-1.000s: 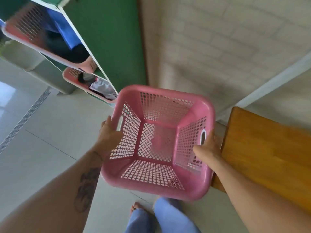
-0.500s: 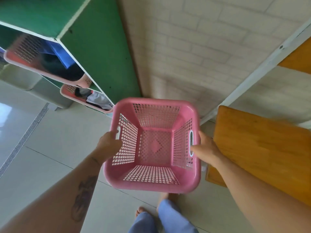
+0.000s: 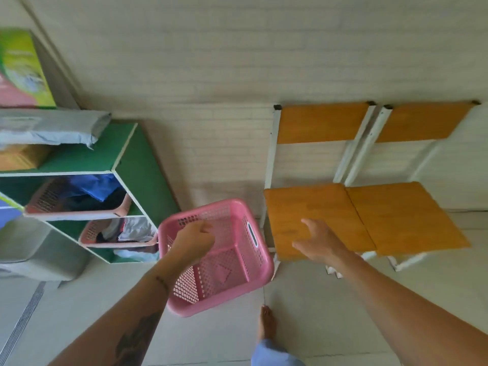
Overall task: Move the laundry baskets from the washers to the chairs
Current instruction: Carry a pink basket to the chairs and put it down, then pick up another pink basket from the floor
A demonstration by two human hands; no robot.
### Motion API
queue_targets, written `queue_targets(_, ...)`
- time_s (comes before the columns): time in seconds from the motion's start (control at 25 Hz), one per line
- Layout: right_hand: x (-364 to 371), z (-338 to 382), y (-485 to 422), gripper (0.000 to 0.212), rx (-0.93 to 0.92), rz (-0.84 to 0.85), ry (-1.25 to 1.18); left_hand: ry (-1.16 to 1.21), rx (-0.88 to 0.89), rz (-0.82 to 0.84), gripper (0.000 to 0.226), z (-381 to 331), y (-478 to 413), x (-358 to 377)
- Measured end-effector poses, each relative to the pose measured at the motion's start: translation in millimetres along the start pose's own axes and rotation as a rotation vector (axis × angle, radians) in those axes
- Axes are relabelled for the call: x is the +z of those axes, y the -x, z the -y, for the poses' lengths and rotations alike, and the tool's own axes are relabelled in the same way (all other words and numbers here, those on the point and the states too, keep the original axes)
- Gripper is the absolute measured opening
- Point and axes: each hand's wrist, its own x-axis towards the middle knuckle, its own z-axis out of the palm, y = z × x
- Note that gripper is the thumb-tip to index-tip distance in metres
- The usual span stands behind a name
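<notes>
The left hand (image 3: 194, 240) curls loosely over the near rim of the empty pink basket (image 3: 232, 262); whether its fingers actually grip the rim cannot be told. The right hand (image 3: 318, 243) is spread open, palm down, holding nothing, in front of the left chair's seat. The basket sits at 6 o'clock, low beside the chairs. Two wooden chairs (image 3: 311, 210) stand side by side at 3 o'clock. Two more pink baskets (image 3: 76, 207) with clothes sit in the green shelf (image 3: 148, 165) at 9 o'clock.
</notes>
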Motion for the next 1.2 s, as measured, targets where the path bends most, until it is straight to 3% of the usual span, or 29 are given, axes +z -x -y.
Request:
queue_targets(0.16,-22,-45,83,0.080,0.061,-0.092,-0.047,-0.190,0.213,0.078,0.026,-56,50,26)
queue_targets(0.44,-103,-151,193,0.073,0.161,-0.348,-0.068,-0.132,0.361,0.136,0.043,-202,114,103)
queue_targets(0.64,-173,-262,265,0.067,0.253,-0.497,-0.038,-0.349,0.590,0.239,0.016,-318,171,198)
queue_targets(0.8,-231,-372,324,0.068,0.382,-0.553,0.000,-0.448,0.720,0.332,0.016,-401,228,295)
queue_targets(0.96,-277,-478,383,0.071,0.462,-0.580,0.037,-0.502,0.789,0.354,0.046,-471,276,396)
queue_targets(1.2,-337,-625,443,0.058,0.638,-0.670,-0.065,-0.670,0.912,0.423,0.055,-576,332,534)
